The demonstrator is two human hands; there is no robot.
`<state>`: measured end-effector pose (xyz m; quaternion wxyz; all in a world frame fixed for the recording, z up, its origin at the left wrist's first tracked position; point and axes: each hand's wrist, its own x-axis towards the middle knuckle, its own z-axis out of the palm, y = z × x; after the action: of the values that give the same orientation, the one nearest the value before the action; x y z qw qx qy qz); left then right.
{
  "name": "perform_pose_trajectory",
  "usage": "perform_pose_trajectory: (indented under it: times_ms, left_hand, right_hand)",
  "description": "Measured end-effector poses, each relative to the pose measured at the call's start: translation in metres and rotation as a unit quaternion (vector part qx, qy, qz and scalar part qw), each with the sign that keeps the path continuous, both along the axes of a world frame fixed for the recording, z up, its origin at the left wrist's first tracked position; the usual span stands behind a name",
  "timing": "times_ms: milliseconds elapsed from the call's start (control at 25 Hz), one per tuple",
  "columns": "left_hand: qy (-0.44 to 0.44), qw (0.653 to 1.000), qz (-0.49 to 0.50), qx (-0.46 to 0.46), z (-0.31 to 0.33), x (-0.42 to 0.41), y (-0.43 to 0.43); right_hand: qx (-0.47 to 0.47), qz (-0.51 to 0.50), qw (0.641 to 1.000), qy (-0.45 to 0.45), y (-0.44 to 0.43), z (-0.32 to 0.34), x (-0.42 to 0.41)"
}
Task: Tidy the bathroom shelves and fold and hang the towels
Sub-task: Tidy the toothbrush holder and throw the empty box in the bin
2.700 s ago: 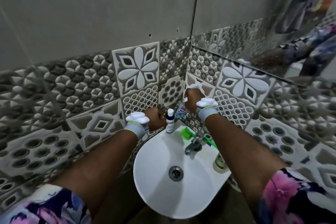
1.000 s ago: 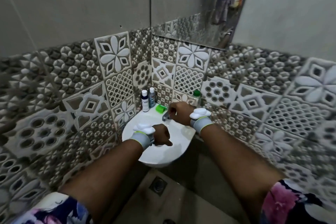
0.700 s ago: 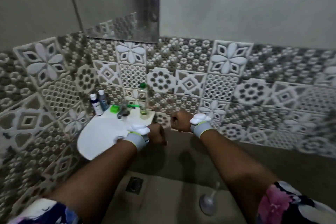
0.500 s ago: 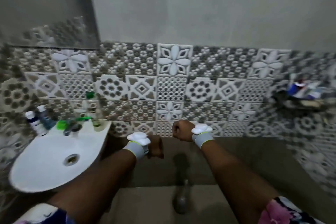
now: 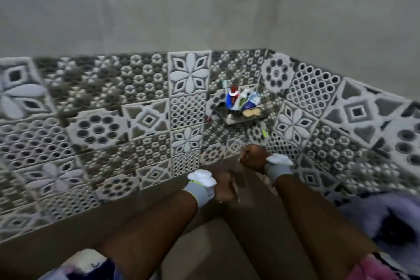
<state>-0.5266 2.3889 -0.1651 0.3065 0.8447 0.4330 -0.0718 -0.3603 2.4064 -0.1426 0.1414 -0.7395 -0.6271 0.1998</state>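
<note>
1. Holding both arms out toward the tiled corner, the person has the left hand [image 5: 223, 187] balled into a fist, with the fingers curled tight and nothing visible inside it.
2. Right hand [image 5: 253, 157], same story: the fingers are rolled into the palm and grip nothing I can see. It sits a little farther forward and higher than the left hand, close to it but apart.
3. Just above the right hand, up on the wall, there's the corner shelf [image 5: 247, 118], a small metal tray fixed where the two tiled walls meet. Neither hand touches it.
4. On that shelf a cluster of tubes [image 5: 236, 100] leans together, red, white and blue. A tan lump [image 5: 251, 112] lies at their right, too blurred to name.
5. Between the shelf and the right hand, a thin green-tipped stick [image 5: 264, 132] hangs below the tray.
6. Low down, out past the right forearm, a fluffy lavender cloth [image 5: 386, 213] fills the edge of view. It is blurred, so I can't tell how it lies.
7. Each wrist wears a grey wristband [image 5: 200, 191] topped with a white pod.
8. Beyond both fists run patterned tiles [image 5: 188, 75], with plain grey wall above them.
</note>
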Motion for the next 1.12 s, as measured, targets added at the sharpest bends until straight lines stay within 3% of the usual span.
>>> perform_pose_trajectory:
  times_ms: [120, 240, 360, 440, 640, 840, 960, 1120]
  left_hand:
    - [-0.022, 0.996, -0.025, -0.078, 0.007, 0.023, 0.03]
    - [-0.017, 0.983, -0.02, -0.183, 0.035, 0.037, 0.073]
    - [-0.039, 0.987, 0.014, -0.152, 0.043, 0.044, 0.117]
    - [-0.047, 0.988, 0.024, -0.144, 0.052, 0.049, 0.138]
    - [0.027, 0.984, -0.021, -0.173, 0.075, 0.062, 0.187]
    - [0.074, 0.981, -0.064, -0.166, 0.081, 0.066, 0.219]
    - [0.093, 0.978, -0.079, -0.171, 0.079, 0.067, 0.23]
    - [0.091, 0.977, -0.095, -0.169, 0.078, 0.069, 0.239]
  right_hand:
    - [0.083, -0.077, 0.994, 0.007, 0.016, 0.012, 0.045]
    - [0.204, -0.188, 0.959, 0.058, 0.045, 0.025, 0.075]
    - [0.275, -0.241, 0.925, 0.099, 0.085, 0.04, 0.091]
    - [0.253, -0.262, 0.927, 0.093, 0.115, 0.047, 0.099]
    - [0.08, -0.302, 0.944, 0.106, 0.179, 0.05, 0.113]
    - [0.053, -0.304, 0.944, 0.116, 0.206, 0.051, 0.108]
    - [0.005, -0.291, 0.954, 0.065, 0.216, 0.058, 0.107]
    - [-0.018, -0.309, 0.945, 0.103, 0.224, 0.06, 0.107]
